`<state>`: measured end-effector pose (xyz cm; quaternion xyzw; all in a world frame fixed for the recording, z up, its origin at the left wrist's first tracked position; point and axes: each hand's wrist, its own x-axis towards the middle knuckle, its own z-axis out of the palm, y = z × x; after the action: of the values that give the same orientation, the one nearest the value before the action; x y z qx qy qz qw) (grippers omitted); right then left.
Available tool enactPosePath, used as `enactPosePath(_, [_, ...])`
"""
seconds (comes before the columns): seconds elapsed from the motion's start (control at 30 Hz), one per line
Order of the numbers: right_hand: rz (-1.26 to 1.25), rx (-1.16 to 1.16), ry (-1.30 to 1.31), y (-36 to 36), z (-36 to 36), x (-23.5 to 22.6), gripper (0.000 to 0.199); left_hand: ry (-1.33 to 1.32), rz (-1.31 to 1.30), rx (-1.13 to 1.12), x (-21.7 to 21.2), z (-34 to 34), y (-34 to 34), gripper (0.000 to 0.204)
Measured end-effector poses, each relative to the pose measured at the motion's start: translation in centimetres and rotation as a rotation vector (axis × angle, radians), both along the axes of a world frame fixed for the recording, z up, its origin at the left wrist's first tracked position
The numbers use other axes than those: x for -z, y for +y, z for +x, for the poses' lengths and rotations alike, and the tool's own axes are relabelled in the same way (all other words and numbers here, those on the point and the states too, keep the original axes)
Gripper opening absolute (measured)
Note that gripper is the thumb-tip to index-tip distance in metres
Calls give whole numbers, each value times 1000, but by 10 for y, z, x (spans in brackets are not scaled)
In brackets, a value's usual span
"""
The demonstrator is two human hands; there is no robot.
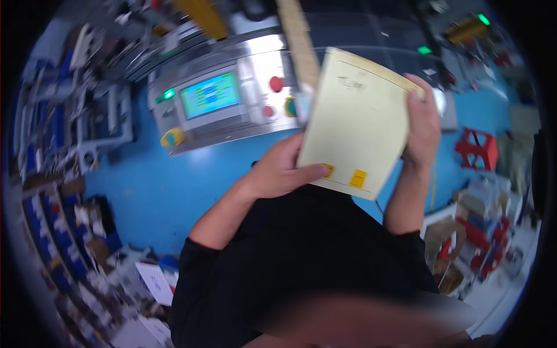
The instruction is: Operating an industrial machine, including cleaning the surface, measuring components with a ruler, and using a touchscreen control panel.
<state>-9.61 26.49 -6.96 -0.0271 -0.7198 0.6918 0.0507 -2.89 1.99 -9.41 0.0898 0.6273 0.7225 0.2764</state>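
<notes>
Pale yellow sheet [357, 119] held up in front of the person's chest, above a blue floor [151, 191]. Left hand [284, 168] gripping the sheet's lower left edge, thumb across its face beside two small orange tabs [358, 178]. Right hand [423, 119] closed on the upper right edge, fingers wrapped over the corner. Beyond the sheet: a grey control panel [223, 104] with lit blue-green screen [210, 94] and red button [276, 84]. Red crate [478, 149] on floor to the right
</notes>
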Motion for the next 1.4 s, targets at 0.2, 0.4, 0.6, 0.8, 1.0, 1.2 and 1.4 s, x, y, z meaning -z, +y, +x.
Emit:
enactPosePath(0.2, [-43, -32, 36, -13, 3, 4, 34, -46, 32, 73, 10, -3, -19, 62])
enactPosePath(0.4, [-41, -73, 26, -72, 13, 8, 33, -54, 91, 65, 17, 4, -70, 56])
enactPosePath(0.6, [12, -69, -27, -124, 28, 10, 32, -124, 204, 44, 31, 6, -114, 49])
enactPosePath(0.8, [83, -44, -72, -153, 36, 18, 32, -157, 270, 45, 49, 0, -140, 47])
enactPosePath(1.0, [156, 6, -81, -158, 37, 17, 32, -220, 269, 77, 57, -6, -143, 46])
enactPosePath(1.2, [110, 29, -135, -170, 32, 8, 28, -163, 328, -11, 56, -7, -141, 42])
enactPosePath(1.4, [64, 70, -50, -154, 20, -8, 26, -76, 352, 68, 35, -15, -135, 43])
